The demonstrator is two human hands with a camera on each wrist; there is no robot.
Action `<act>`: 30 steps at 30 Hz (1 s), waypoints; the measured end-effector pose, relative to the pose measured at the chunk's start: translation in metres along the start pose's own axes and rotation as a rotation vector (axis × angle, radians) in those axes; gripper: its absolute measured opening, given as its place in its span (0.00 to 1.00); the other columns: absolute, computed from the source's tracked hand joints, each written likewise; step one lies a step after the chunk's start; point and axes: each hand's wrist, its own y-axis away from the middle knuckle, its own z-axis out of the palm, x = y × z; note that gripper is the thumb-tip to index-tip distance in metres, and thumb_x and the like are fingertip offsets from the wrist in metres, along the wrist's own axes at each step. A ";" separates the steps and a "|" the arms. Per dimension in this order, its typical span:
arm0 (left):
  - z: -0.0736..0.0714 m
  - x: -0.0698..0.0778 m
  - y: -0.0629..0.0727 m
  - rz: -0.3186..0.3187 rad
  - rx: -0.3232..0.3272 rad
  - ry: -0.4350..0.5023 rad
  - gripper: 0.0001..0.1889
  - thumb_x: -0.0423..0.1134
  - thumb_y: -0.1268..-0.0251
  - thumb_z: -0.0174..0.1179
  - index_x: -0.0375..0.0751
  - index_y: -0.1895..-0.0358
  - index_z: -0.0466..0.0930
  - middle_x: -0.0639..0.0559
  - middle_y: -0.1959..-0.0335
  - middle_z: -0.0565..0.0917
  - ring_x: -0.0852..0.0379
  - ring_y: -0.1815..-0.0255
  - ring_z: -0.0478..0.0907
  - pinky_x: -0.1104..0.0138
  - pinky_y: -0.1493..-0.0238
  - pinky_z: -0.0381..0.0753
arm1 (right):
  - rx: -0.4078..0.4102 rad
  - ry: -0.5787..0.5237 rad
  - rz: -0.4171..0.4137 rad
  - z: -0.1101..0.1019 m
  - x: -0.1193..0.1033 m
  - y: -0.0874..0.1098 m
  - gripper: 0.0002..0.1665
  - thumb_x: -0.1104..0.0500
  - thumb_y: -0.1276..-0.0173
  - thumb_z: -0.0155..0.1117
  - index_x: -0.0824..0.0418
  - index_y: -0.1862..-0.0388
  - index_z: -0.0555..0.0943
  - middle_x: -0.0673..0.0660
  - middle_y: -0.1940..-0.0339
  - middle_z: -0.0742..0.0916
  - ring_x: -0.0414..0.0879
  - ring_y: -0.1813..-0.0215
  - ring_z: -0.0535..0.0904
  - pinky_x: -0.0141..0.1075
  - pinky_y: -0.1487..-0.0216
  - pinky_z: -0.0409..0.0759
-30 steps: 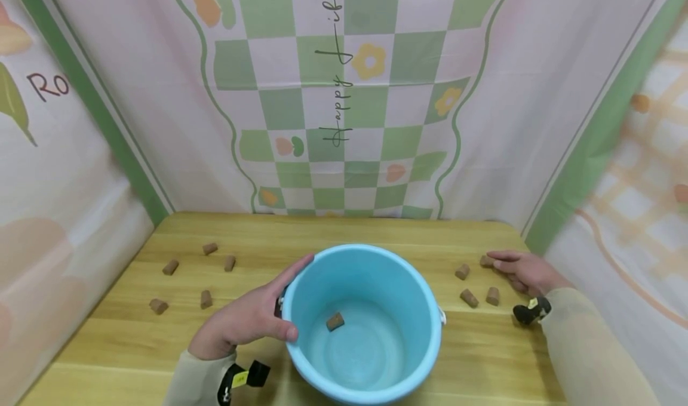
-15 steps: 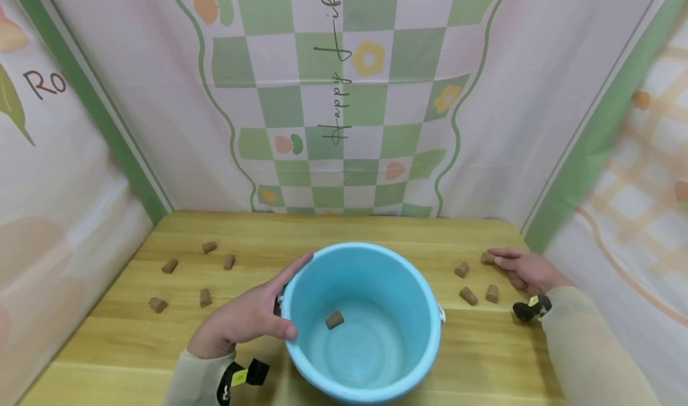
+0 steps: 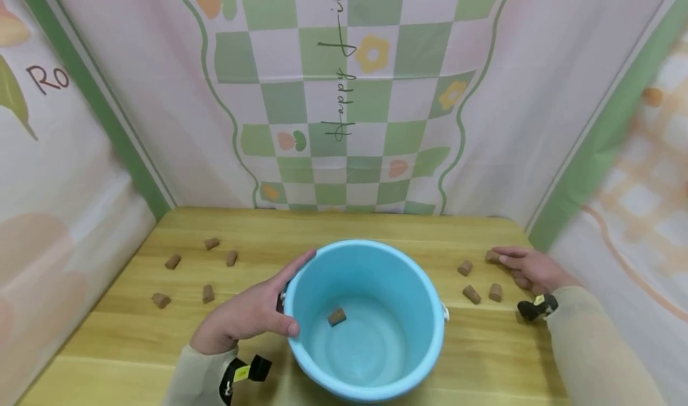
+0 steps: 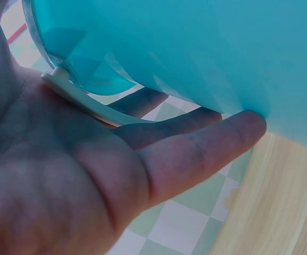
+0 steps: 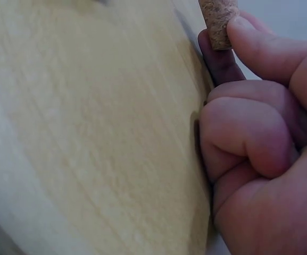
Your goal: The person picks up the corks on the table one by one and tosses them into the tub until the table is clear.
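Note:
A light-blue bucket [image 3: 430,358] stands at the table's near middle, one cork [image 3: 337,317] lying on its floor. My left hand [image 3: 252,313] holds the bucket at its left side, thumb tip on the rim. In the left wrist view, extended fingers [image 4: 201,154] lie along the outer wall beside the pale handle [image 4: 84,101]. Over at the far right, my right hand [image 3: 534,268] pinches a cork [image 5: 219,24] between thumb and a finger; its other fingers are curled against the tabletop [image 5: 89,133]. Nearby lie three loose corks, one of them nearest the hand [image 3: 495,292].
Several corks are scattered on the left of the wooden table [image 3: 134,340], one of them near the left forearm [image 3: 208,294]. A printed cloth [image 3: 301,173] hangs behind the table's far edge, and more cloth hangs at both sides.
The head view has shifted slightly. Both hands keep nearly the same places, the left at the bucket and the right at the far-right cork, which has barely moved.

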 end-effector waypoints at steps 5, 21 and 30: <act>0.000 0.001 -0.002 -0.001 0.000 -0.004 0.58 0.56 0.41 0.72 0.59 0.18 0.34 0.32 0.25 0.54 0.33 0.32 0.63 0.40 0.43 0.73 | -0.003 -0.085 -0.005 -0.001 -0.002 0.004 0.15 0.61 0.23 0.58 0.42 0.46 0.83 0.48 0.51 0.88 0.32 0.84 0.62 0.26 0.82 0.66; 0.001 0.003 0.001 -0.015 0.021 -0.039 0.58 0.56 0.41 0.71 0.60 0.18 0.35 0.34 0.25 0.55 0.28 0.33 0.61 0.42 0.43 0.74 | -0.074 -0.272 -0.055 0.001 0.002 0.012 0.16 0.66 0.22 0.55 0.50 0.46 0.84 0.52 0.48 0.87 0.32 0.83 0.65 0.25 0.82 0.67; 0.002 0.004 0.001 -0.025 0.022 -0.034 0.58 0.56 0.41 0.72 0.60 0.19 0.34 0.34 0.25 0.55 0.29 0.33 0.62 0.42 0.43 0.73 | -0.140 -0.391 -0.080 0.000 0.009 0.020 0.20 0.68 0.19 0.47 0.52 0.43 0.83 0.54 0.47 0.86 0.31 0.80 0.66 0.24 0.80 0.66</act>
